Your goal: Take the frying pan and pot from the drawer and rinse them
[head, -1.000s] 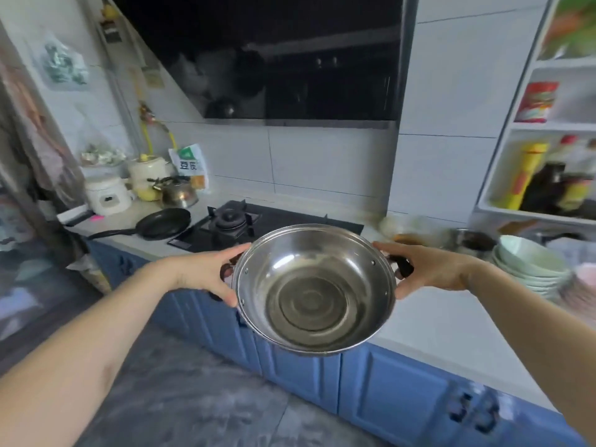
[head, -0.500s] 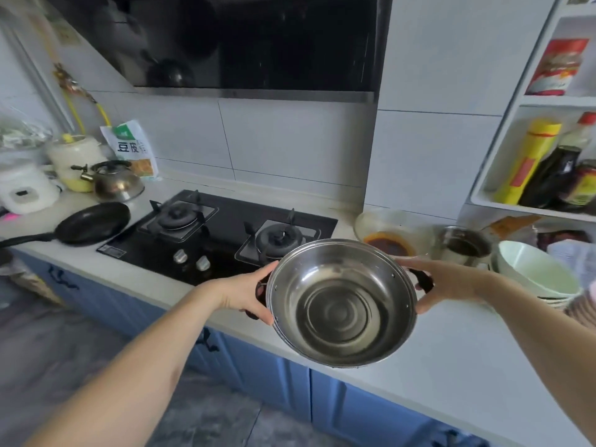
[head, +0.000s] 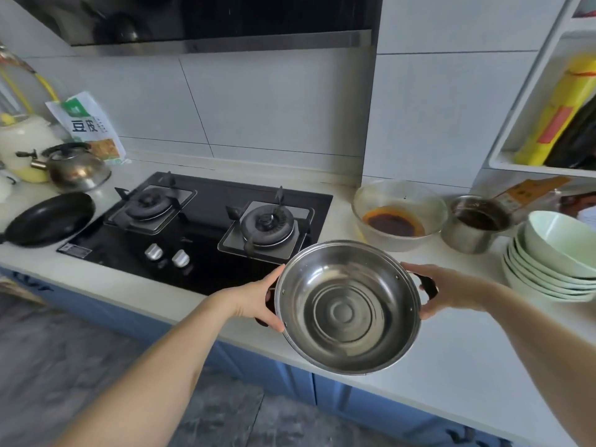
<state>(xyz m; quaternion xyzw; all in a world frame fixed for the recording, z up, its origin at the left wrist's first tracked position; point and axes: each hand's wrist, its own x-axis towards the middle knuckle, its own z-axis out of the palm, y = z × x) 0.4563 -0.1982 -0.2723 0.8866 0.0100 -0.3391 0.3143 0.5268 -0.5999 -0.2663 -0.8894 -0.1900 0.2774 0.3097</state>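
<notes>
I hold a round stainless steel pot (head: 346, 308) in the air above the front edge of the white counter (head: 467, 366), tilted so its empty inside faces me. My left hand (head: 258, 298) grips its black left handle, and my right hand (head: 451, 290) grips the black right handle. A black frying pan (head: 48, 219) lies on the counter at the far left, beside the hob, apart from both hands.
A black two-burner gas hob (head: 206, 227) sits left of the pot. Behind the pot stand a glass bowl of red sauce (head: 398, 214) and a small steel cup (head: 477, 222). Stacked green bowls (head: 554, 256) are at right, a kettle (head: 75, 167) at left. Blue cabinets (head: 354, 398) run below.
The pot, held in both hands, has moved right along the counter, from in front of the hob to past its right edge. My view has come closer and turned right.
</notes>
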